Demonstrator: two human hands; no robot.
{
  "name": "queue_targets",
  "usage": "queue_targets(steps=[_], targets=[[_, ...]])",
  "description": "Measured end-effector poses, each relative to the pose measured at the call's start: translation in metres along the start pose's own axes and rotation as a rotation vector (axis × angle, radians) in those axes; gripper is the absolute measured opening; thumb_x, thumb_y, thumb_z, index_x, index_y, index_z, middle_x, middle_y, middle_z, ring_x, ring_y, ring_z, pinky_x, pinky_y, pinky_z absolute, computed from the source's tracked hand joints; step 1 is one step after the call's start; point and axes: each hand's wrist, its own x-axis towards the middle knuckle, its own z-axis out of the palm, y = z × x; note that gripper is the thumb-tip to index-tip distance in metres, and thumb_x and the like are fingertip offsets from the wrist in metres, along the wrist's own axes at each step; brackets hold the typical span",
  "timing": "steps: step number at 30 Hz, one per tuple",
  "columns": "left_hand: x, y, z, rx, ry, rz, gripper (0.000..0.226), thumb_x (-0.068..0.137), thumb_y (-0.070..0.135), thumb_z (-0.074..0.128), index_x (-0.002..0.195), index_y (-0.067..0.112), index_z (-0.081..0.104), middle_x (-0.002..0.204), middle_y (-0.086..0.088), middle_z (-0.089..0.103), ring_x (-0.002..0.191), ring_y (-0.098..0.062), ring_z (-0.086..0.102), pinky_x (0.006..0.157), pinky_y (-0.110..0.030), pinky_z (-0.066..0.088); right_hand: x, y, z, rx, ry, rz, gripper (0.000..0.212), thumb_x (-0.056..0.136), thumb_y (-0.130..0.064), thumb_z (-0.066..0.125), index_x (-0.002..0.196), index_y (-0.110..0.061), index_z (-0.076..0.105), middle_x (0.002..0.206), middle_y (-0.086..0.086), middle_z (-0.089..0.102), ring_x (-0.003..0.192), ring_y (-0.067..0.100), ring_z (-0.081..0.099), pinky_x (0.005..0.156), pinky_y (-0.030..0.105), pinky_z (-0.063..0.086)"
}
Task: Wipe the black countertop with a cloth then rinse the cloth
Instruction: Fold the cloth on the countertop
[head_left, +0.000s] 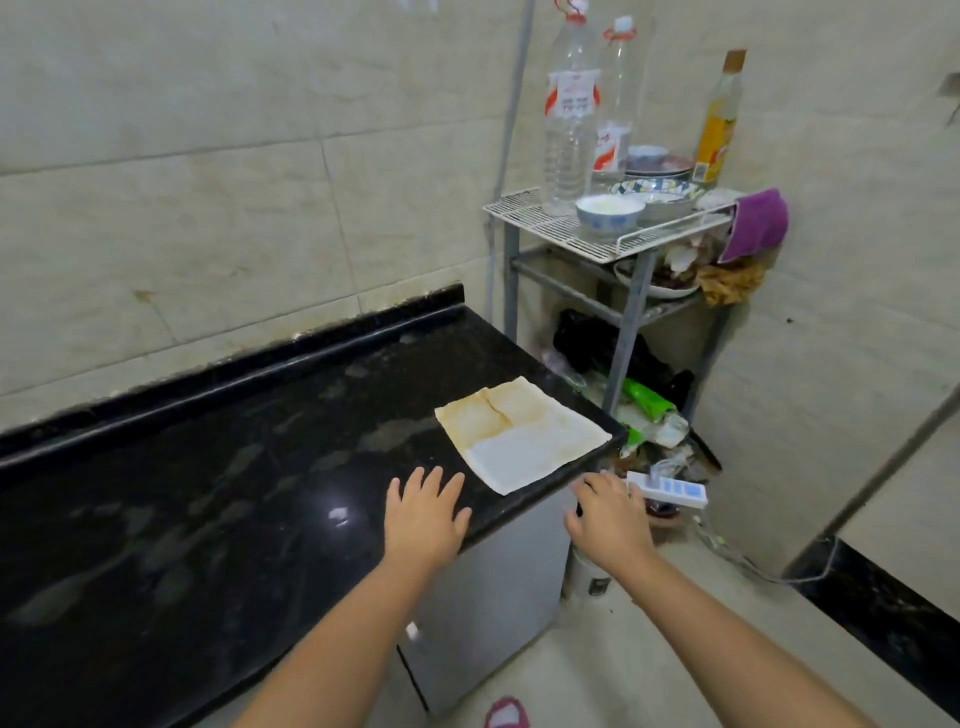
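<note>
A stained white and tan cloth (519, 434) lies spread flat on the right end of the black countertop (218, 467), close to its corner. My left hand (426, 512) hovers with straight fingers over the counter's front edge, just short of the cloth. My right hand (608, 512) is out past the counter's corner, fingers loosely curled and holding nothing. Wet smears show across the glossy counter surface.
A metal rack (597, 228) stands right of the counter with plastic bottles (571, 114), bowls (610, 213), an oil bottle (719, 119) and a purple rag (756, 223). Bags and clutter sit under it. A white power strip (670, 488) lies on the floor beyond my right hand.
</note>
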Motion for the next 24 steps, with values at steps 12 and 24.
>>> queue_targets(steps=[12,24], targets=[[0.211,0.001,0.023,-0.073,-0.062,0.065,0.044,0.097,0.036,0.030,0.140,0.025,0.027,0.149,-0.002,0.025,0.138,-0.021,0.019,0.111,-0.040,0.017,0.170,0.017,0.040,-0.002,-0.059,0.023,0.037,0.060,-0.048,0.040,0.048,-0.019,0.059,0.054,-0.001,0.056,0.055,0.023,0.061,0.053,0.032,0.052],[0.307,0.001,0.037,0.014,-0.153,0.225,0.042,0.098,0.016,0.031,0.138,0.025,0.037,0.154,0.001,0.015,0.142,-0.021,0.009,0.112,-0.037,0.013,0.197,0.044,0.089,0.113,0.166,-0.178,0.023,0.060,-0.044,0.044,0.055,-0.027,0.059,0.081,-0.008,0.043,0.077,0.014,0.039,0.078,0.033,0.030]])
